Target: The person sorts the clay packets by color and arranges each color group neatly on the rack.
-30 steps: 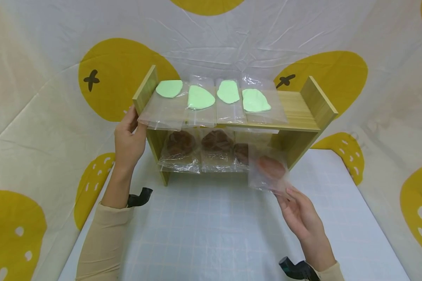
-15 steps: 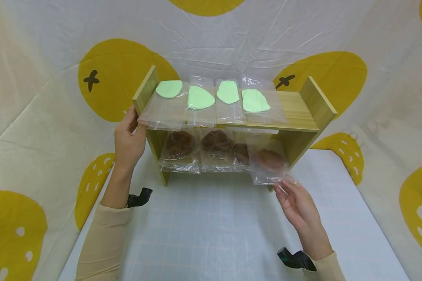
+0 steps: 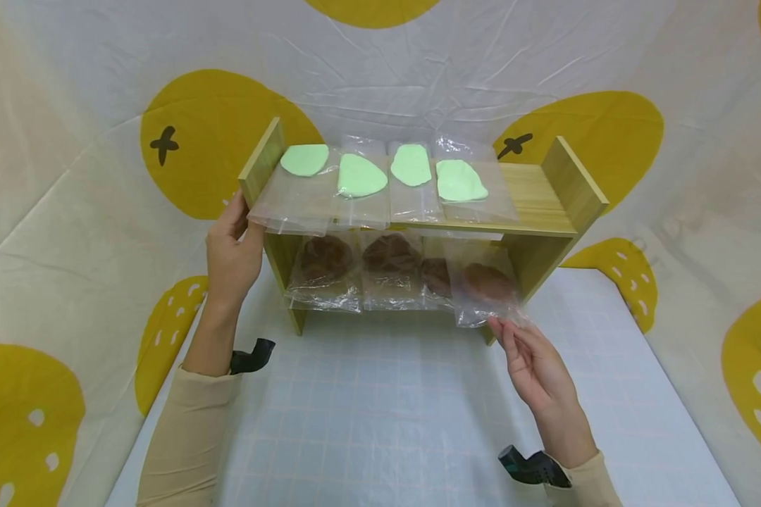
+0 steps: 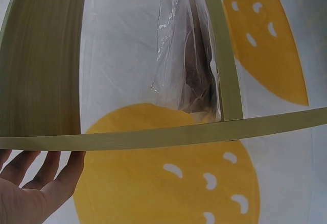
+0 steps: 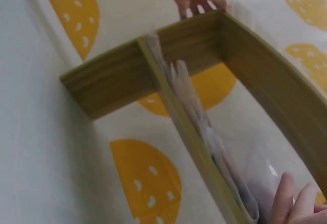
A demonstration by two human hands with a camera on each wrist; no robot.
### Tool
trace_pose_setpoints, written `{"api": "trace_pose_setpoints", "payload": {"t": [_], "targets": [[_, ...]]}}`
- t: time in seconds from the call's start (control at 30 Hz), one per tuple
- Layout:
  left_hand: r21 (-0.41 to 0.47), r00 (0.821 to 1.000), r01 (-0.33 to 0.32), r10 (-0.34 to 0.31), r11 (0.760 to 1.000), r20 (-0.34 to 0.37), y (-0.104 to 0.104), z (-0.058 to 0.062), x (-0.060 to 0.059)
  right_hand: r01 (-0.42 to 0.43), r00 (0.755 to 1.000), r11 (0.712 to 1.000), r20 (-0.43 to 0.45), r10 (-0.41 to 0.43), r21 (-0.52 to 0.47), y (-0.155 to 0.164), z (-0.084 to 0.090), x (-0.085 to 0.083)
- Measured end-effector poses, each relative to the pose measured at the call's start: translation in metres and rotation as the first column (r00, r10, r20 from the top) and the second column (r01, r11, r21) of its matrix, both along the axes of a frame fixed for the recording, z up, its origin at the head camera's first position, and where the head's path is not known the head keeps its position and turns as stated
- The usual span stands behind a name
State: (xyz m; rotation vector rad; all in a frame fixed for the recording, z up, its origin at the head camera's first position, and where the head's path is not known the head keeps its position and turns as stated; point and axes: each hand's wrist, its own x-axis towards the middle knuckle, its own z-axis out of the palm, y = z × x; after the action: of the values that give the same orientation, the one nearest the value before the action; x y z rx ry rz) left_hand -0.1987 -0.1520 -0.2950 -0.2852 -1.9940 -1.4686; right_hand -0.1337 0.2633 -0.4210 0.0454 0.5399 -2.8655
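Note:
My left hand [image 3: 234, 250] rests with its fingertips against the outer face of the left side panel of a wooden shelf [image 3: 539, 201]. Those fingers [image 4: 46, 168] also show in the left wrist view. My right hand [image 3: 542, 373] is at the lower level's right end, its fairly straight fingers touching the front edge of a clear plastic bag [image 3: 472, 310] with a flat reddish-brown round piece [image 3: 488, 280] inside. Beside it lie bags with darker brown pieces [image 3: 390, 257]; one is partly covered. In the right wrist view, fingers [image 5: 283, 198] stand up beside the plastic.
Several clear bags with pale green flat pieces [image 3: 361, 176] lie side by side on the top level, their ends overhanging the front. Upright panels [image 3: 573, 183] bound both shelf ends. The shelf stands on a table with a pale checked cloth [image 3: 368, 408], before a patterned curtain [image 3: 406, 77].
My right hand has moved up and toward the shelf, carrying the bag back onto the lower level. The fingers that pinched its corner now look straighter. My left hand stays put.

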Motion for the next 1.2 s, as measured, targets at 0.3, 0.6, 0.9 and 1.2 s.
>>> {"api": "trace_pose_setpoints", "payload": {"t": [0.3, 0.6, 0.9, 1.2], "targets": [[0.004, 1.0, -0.007, 0.007, 1.0, -0.005, 0.001, 0.001, 0.0, 0.026, 0.995, 0.991, 0.097, -0.014, -0.129, -0.002, 0.006, -0.005], [0.005, 1.0, -0.007, 0.007, 1.0, -0.006, 0.001, 0.001, -0.001, 0.074, 0.983, 0.974, 0.183, -0.034, -0.215, 0.0, 0.009, -0.014], [0.003, 1.0, 0.0, 0.0, 1.0, -0.002, 0.001, 0.0, 0.001, 0.081, 0.983, 0.965, 0.178, -0.037, -0.25, 0.002, 0.008, -0.023], [0.004, 1.0, -0.013, 0.013, 1.0, 0.002, 0.0, -0.001, 0.0, 0.085, 0.98, 0.974, 0.195, -0.044, -0.209, 0.006, 0.007, -0.021]]}}
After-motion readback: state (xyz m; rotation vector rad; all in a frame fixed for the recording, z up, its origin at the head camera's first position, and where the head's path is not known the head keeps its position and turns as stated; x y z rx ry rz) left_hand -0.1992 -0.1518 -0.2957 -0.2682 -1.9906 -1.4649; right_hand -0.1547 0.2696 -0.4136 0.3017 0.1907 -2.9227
